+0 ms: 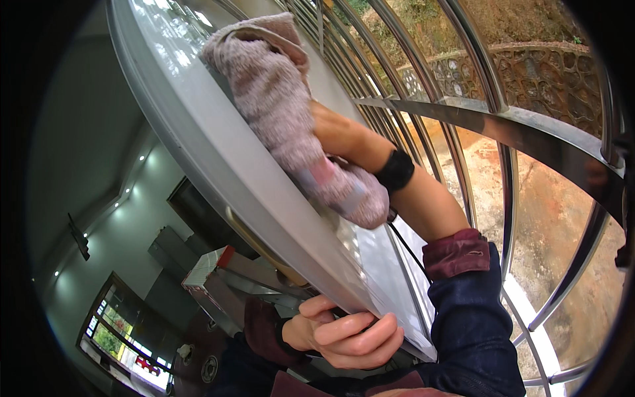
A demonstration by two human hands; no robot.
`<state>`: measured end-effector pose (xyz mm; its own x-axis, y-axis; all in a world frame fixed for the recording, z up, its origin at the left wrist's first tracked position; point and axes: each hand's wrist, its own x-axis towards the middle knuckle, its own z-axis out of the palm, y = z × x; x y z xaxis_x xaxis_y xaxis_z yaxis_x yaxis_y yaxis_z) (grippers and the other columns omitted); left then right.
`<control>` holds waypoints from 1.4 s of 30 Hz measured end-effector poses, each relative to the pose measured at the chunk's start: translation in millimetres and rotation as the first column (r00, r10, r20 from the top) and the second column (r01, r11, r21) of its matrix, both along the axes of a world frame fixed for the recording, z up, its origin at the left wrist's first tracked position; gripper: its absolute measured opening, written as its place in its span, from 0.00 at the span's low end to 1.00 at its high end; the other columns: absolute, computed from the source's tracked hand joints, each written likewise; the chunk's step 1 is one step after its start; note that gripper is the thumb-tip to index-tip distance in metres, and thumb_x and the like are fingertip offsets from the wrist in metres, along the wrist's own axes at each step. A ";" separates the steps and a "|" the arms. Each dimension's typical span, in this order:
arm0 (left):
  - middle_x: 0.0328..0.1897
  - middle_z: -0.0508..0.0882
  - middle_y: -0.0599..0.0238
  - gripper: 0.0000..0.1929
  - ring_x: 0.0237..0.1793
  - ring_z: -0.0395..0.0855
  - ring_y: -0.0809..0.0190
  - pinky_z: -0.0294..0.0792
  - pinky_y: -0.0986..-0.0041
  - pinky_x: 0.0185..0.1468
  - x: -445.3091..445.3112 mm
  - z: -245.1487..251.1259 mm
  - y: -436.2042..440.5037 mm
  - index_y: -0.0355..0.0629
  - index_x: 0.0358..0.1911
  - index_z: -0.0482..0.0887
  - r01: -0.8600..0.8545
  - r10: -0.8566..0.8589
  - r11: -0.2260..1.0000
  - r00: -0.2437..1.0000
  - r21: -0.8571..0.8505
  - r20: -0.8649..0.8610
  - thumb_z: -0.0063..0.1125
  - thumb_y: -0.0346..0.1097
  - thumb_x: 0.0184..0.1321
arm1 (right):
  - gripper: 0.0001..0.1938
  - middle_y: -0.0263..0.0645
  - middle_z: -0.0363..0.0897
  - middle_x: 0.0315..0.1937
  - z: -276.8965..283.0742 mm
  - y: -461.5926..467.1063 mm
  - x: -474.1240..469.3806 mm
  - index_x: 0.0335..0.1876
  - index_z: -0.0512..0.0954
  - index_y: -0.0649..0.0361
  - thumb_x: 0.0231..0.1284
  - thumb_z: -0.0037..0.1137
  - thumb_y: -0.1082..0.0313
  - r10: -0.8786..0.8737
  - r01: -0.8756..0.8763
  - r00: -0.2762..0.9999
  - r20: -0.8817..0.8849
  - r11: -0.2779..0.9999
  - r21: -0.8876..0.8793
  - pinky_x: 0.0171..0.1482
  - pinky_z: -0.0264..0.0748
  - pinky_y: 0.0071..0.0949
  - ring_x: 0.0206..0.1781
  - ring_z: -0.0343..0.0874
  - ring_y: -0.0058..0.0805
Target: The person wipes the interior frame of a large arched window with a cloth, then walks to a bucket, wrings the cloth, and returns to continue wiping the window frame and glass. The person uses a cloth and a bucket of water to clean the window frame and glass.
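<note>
A pinkish-grey plush cloth [278, 94] lies against the glass of a white-framed window sash [223, 149]. My right arm, with a black wristband [395, 170], reaches up to the cloth; the right hand is hidden beneath or behind it, so its fingers cannot be seen. Around the lower edge of the sash curl the fingers of my left hand [354, 335], thumb on the inner side. A brass-coloured window handle [248, 238] shows on the frame's inner face above the left hand.
Stainless steel window bars [508, 198] with a flat crossbar [461, 111] stand close on the right, near my right arm. A stone wall [550, 82] rises beyond them. Indoors at lower left are a cardboard box [218, 278] and another window [124, 337].
</note>
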<state>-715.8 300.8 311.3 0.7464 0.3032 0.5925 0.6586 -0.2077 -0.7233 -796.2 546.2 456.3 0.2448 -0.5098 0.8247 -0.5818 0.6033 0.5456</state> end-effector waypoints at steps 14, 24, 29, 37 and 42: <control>0.50 0.85 0.74 0.09 0.50 0.77 0.68 0.67 0.78 0.47 -2.7 28.6 -14.5 0.50 0.36 0.90 0.036 -0.055 0.957 0.997 -0.286 -0.058 0.64 0.35 0.51 | 0.20 0.51 0.76 0.63 81.4 38.2 -63.9 0.65 0.75 0.66 0.75 0.51 0.63 0.573 -0.371 0.692 0.440 0.804 -0.464 0.72 0.66 0.42 0.67 0.73 0.49; 0.51 0.85 0.65 0.12 0.51 0.80 0.62 0.69 0.73 0.46 -3.1 25.0 -10.8 0.43 0.37 0.90 0.141 -0.146 0.946 0.989 -0.290 0.006 0.65 0.33 0.48 | 0.18 0.48 0.78 0.59 -50.5 44.7 -65.7 0.63 0.76 0.65 0.76 0.51 0.63 0.862 -0.229 0.159 0.482 0.507 -0.831 0.65 0.70 0.39 0.62 0.76 0.43; 0.52 0.86 0.65 0.13 0.51 0.81 0.60 0.69 0.69 0.48 -11.4 16.4 -7.6 0.46 0.38 0.90 0.164 -0.162 0.946 0.986 -0.281 0.029 0.66 0.35 0.45 | 0.17 0.46 0.79 0.56 -182.7 29.4 -42.7 0.62 0.77 0.64 0.76 0.51 0.64 0.945 -0.066 -0.030 0.325 0.322 -0.944 0.62 0.72 0.37 0.59 0.77 0.41; 0.51 0.84 0.60 0.18 0.46 0.78 0.53 0.68 0.64 0.51 -5.2 8.9 -2.4 0.45 0.39 0.91 0.166 -0.149 0.957 0.985 -0.239 0.088 0.68 0.32 0.38 | 0.15 0.43 0.80 0.53 -353.5 -19.5 53.1 0.61 0.77 0.63 0.77 0.50 0.64 0.982 0.242 -0.183 0.050 0.094 -0.966 0.57 0.76 0.34 0.55 0.79 0.37; 0.51 0.84 0.67 0.11 0.53 0.80 0.59 0.68 0.67 0.53 -3.7 4.8 -1.3 0.45 0.33 0.86 0.155 -0.130 0.964 0.984 -0.216 0.124 0.66 0.34 0.44 | 0.14 0.42 0.81 0.50 -387.7 -38.6 103.3 0.60 0.78 0.62 0.78 0.50 0.64 0.982 0.380 -0.186 -0.036 0.038 -0.924 0.54 0.78 0.32 0.52 0.81 0.34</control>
<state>-719.5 299.5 316.1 0.7272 0.3324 0.6006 0.6815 -0.4539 -0.5740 -693.0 507.6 68.5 -0.9865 0.0676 0.1491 -0.1570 -0.6496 -0.7439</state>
